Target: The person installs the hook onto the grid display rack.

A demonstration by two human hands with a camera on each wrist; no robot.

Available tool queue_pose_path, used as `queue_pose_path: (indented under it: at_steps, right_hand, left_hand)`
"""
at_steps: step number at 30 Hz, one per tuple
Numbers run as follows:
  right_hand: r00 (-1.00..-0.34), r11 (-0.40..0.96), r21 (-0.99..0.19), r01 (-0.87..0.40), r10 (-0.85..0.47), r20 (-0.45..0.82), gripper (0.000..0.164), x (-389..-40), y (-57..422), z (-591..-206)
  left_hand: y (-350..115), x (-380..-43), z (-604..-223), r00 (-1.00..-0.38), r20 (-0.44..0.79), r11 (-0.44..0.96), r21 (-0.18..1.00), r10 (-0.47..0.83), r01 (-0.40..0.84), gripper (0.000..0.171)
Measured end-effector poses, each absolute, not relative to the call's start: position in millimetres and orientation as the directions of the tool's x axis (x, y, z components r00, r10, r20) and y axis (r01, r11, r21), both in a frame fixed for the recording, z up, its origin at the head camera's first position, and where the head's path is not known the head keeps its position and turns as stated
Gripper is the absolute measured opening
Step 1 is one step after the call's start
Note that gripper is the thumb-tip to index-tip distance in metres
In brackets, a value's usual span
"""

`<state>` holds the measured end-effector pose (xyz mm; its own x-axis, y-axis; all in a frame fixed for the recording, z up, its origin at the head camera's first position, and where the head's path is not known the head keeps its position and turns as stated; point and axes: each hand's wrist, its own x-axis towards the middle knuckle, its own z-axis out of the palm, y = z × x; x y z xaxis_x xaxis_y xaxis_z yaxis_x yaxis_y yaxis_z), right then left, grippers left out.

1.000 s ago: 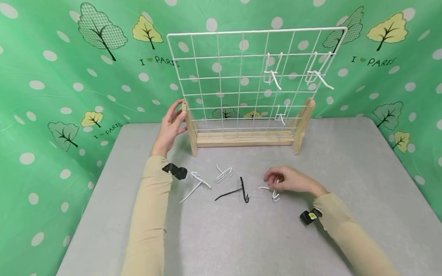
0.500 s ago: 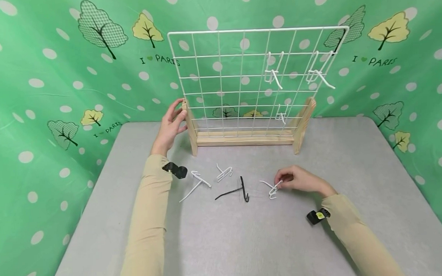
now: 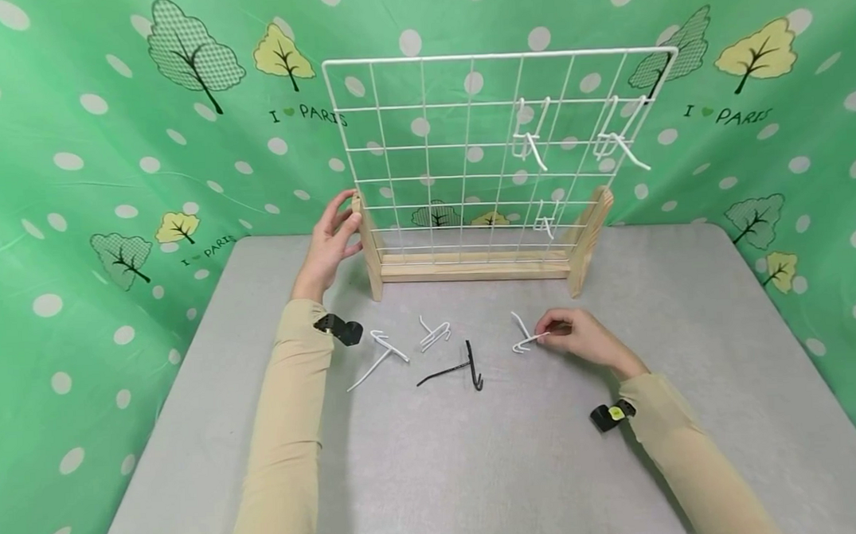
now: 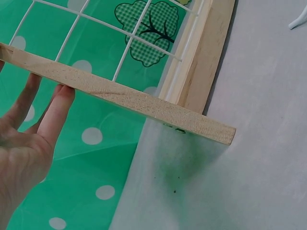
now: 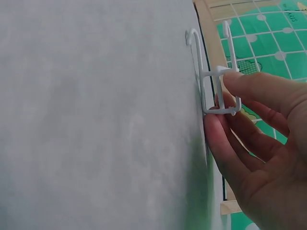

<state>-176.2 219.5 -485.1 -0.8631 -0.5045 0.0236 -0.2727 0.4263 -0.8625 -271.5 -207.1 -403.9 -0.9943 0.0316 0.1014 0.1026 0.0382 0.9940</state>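
Note:
My right hand (image 3: 578, 338) pinches a white metal display hook (image 3: 521, 327) between thumb and fingers. In the right wrist view the hook's two bent ends point up, and a fingertip supports its lower bar. At the left post (image 3: 370, 250) of a wooden stand, my left hand (image 3: 327, 247) touches the outer side near the top; in the left wrist view its fingers (image 4: 57, 108) look fairly straight. The stand carries a white wire grid (image 3: 447, 147). Several white hooks hang on the grid's right half, including a short one (image 3: 545, 226) low down.
On the grey table (image 3: 437, 466) lie a long white hook (image 3: 382, 361), a shorter white hook (image 3: 434, 334) and a black hook (image 3: 470, 365), in front of the stand. Green patterned cloth (image 3: 74, 211) surrounds the table at the back and sides.
My right hand has moved slightly right, then a little toward the stand, with the white hook turning in its grip. The left hand stays at the post.

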Motion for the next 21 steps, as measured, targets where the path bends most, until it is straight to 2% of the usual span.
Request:
queue_pose_path:
  at_steps: [15, 21]
  right_hand:
    - [-0.823, 0.400, -0.883, -0.246, -0.567, -0.027, 0.012, -169.7, 221.3, -480.8]
    - [-0.815, 0.407, -0.868, -0.284, -0.579, -0.004, 0.008, -169.7, 222.2, -482.8]
  left_hand:
    - [-208.1, -271.4, -403.3, -0.995, 0.094, 0.035, 0.995, 0.044, 0.096, 0.050]
    - [-207.3, -272.1, -404.2, -0.994, 0.098, 0.041, 0.994, 0.044, 0.100, 0.049]
